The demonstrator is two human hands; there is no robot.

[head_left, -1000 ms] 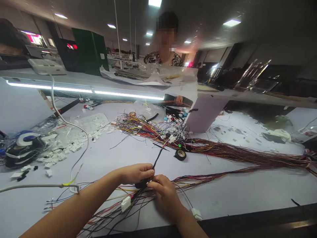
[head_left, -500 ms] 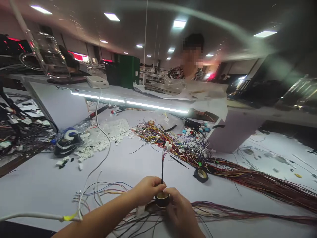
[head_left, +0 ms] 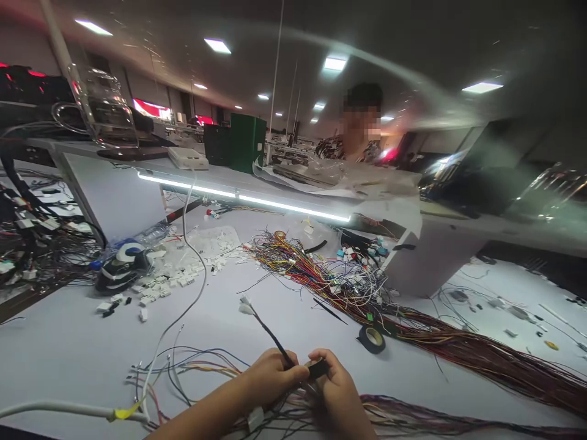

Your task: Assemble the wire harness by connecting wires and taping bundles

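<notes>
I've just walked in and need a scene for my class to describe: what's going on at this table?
A person is working bare-handed over a white tabletop. Their left hand grips a thin black-wrapped cable with white plastic connectors at its far end. Their right hand holds a roll of black tape close to the left thumb. A second black tape roll lies beyond, beside a thick bundle of multicoloured wires.

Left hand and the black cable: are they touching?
Touching. The head view shows the black cable passing between the thumb and fingers of the left hand, with no gap visible.
</notes>
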